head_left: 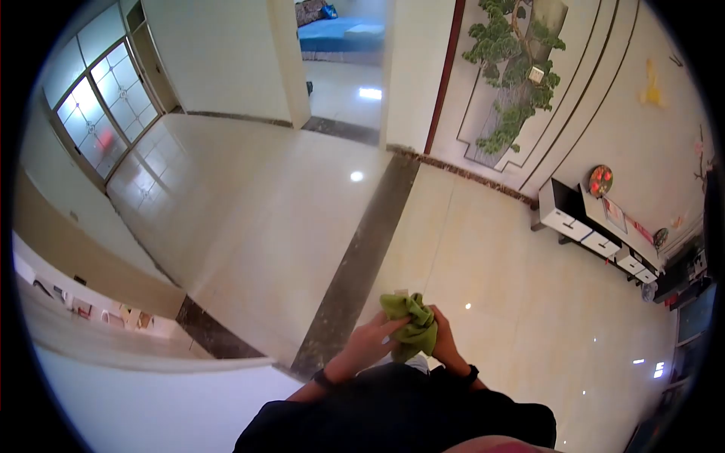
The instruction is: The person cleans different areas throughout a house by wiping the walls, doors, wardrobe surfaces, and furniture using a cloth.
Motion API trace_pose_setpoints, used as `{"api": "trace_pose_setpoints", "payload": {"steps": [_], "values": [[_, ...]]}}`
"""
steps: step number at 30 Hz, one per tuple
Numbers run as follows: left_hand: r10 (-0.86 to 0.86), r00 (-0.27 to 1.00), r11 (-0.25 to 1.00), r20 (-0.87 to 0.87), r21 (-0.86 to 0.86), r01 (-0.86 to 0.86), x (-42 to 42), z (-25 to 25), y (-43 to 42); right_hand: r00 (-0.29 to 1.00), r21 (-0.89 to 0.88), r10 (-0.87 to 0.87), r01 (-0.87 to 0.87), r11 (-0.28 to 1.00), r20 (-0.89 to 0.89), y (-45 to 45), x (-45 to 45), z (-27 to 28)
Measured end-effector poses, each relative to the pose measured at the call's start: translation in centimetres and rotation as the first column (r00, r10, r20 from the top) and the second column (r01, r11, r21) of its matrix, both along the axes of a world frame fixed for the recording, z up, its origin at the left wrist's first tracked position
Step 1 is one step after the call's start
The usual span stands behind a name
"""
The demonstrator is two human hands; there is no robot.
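Both hands, left and right, clamp a bunched green cloth between them, in front of the person's dark clothing; beneath the grip lies glossy tiled floor, with a dark stone strip beside it.

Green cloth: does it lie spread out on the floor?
No, the green cloth is bunched up between the left hand and the right hand, above the floor.

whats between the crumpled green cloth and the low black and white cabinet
In the head view, the right hand at the edge of the green cloth comes first, then glossy cream floor tiles reach to the black and white cabinet.
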State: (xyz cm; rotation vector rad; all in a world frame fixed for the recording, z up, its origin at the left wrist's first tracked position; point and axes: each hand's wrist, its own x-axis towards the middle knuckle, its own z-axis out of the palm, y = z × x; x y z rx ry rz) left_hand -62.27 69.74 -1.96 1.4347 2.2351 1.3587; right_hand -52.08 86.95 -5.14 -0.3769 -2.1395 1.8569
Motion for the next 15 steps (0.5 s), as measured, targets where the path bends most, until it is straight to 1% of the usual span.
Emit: {"api": "trace_pose_setpoints", "payload": {"steps": [1,2,3,5,6,7,8,9,10,12,13,15], "values": [[-0.007,1.000,1.000,-0.008,0.009,0.007,-2.2,-0.3,2.2,1.000,0.051,-0.005,0.006,0.999,-0.015,2.0,-1.9,-0.7],[-0.020,0.999,0.999,-0.045,-0.030,0.019,-4.6,-0.2,4.4,0.999,0.057,-0.009,0.006,0.998,0.043,3.8,-4.1,-0.4],[-0.041,0.997,0.994,-0.061,-0.109,0.034,-7.2,0.1,6.4,1.000,0.055,0.008,-0.008,0.998,0.000,6.0,-6.8,-0.5],[-0.080,0.995,0.958,-0.063,-0.279,0.060,-11.5,2.5,10.2,0.997,0.037,0.039,-0.037,0.999,-0.059,10.2,-11.2,-1.1],[-0.075,0.989,0.965,-0.128,-0.258,0.040,-13.9,3.5,12.1,0.993,0.065,0.114,-0.115,0.991,0.010,12.3,-13.8,2.0],[-0.039,0.987,0.969,-0.154,-0.248,0.000,-16.1,4.3,13.8,0.997,0.002,0.075,-0.075,0.997,0.026,14.0,-16.3,2.1],[-0.004,0.985,0.971,-0.175,-0.235,-0.038,-18.0,4.8,15.3,0.995,-0.080,0.098,-0.096,0.992,0.028,15.7,-18.3,2.5],[0.029,0.980,0.973,-0.195,-0.217,-0.072,-19.8,5.2,16.5,0.993,-0.157,0.118,-0.113,0.981,0.029,16.9,-20.7,4.4],[0.054,0.974,0.976,-0.218,-0.192,-0.097,-21.7,4.4,17.3,0.993,-0.103,0.117,-0.118,0.988,-0.012,17.9,-22.8,4.7],[0.111,0.975,0.983,-0.195,-0.121,-0.136,-25.0,4.0,19.7,0.989,0.017,0.116,-0.115,0.993,-0.092,20.8,-26.5,4.6],[0.139,0.973,0.984,-0.182,-0.083,-0.156,-26.8,4.1,21.2,0.988,0.044,0.123,-0.119,0.992,-0.092,22.1,-28.2,4.3],[0.164,0.977,0.974,-0.138,-0.132,-0.182,-30.4,4.0,24.5,0.985,0.106,0.142,-0.131,0.986,-0.098,24.8,-31.5,3.6]]}}
